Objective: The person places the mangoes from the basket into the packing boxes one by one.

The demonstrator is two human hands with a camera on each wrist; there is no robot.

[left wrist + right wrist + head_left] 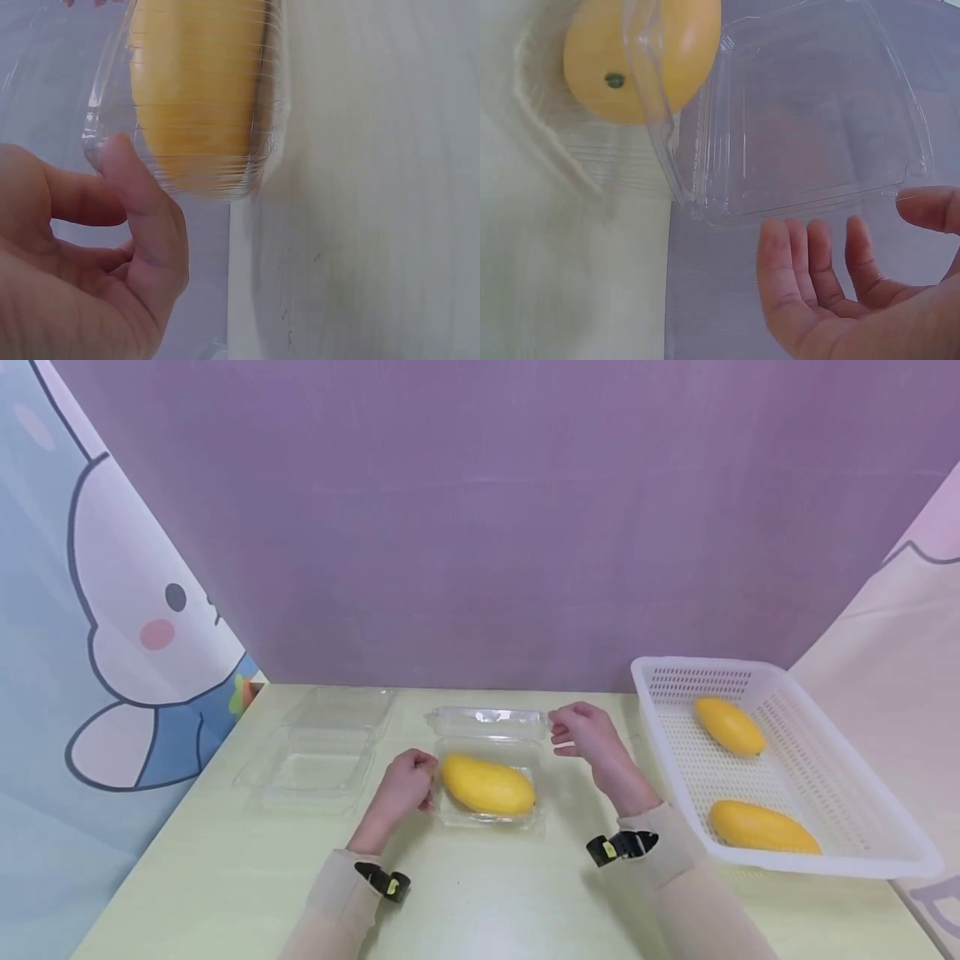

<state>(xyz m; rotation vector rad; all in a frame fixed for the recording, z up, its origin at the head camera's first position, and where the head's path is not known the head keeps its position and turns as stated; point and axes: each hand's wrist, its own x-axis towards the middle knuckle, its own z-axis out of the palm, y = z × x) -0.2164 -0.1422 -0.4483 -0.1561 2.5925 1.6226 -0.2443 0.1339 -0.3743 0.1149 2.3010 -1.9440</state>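
Mango (pixel 487 785): in the box (pixel 487 748), lid (pixel 489 722) raised behind it.
Left hand (pixel 405 783): pinching the box's left end.
Right hand (pixel 591 742): fingers loosely parted, thumb at the lid's right edge.
Basket (pixel 802 777): right, holding two more mangoes (pixel 729 727).
Second box (pixel 315 770): left, lid up.

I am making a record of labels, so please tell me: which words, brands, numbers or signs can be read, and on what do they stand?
No readable text in any view.
Boxed mango, clear clamshell, white basket: no label visible.
Cartoon backdrop: drawing only.
Yellow patch on the right wrist's black device: too small to tell.
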